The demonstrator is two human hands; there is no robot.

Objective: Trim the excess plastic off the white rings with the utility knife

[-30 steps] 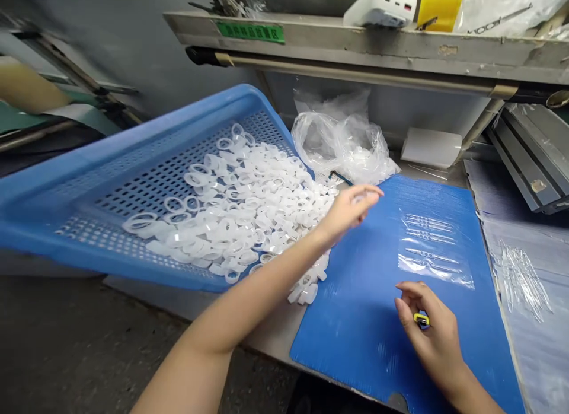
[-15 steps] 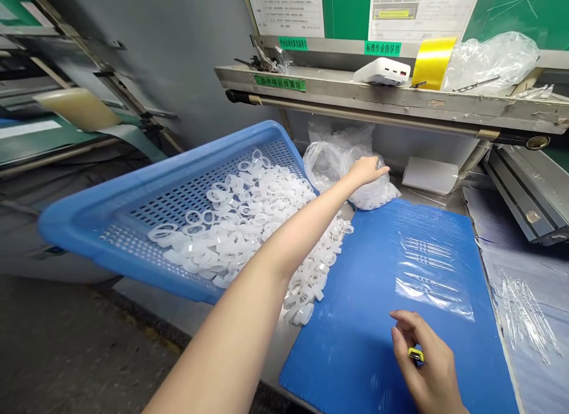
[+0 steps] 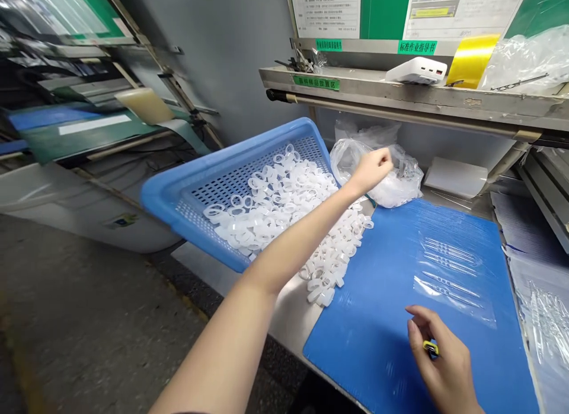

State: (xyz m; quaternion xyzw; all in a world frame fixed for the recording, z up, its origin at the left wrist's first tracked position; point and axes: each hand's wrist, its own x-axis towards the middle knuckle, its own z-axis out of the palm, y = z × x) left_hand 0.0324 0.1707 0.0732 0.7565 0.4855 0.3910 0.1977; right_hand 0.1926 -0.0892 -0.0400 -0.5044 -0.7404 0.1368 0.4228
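Right grip (image 3: 438, 357) pinches a small yellow-and-black object (image 3: 430, 347) above a blue mat (image 3: 368, 337).
Left grip (image 3: 372, 169), pressed together, is at a clear plastic bag (image 3: 400, 185); white rings (image 3: 275, 194) fill a tilted blue perforated crate (image 3: 231, 155) and spill onto the bench (image 3: 284, 307).

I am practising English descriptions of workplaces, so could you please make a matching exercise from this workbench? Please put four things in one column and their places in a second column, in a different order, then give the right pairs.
Things
1. white rings
2. small yellow object
3. white power bank
4. clear plastic bag

Places
A. on the metal shelf
B. under the shelf, at the left hand
C. in the blue perforated tray
D. in the fingers of the right hand

Right pairs: 1-C, 2-D, 3-A, 4-B
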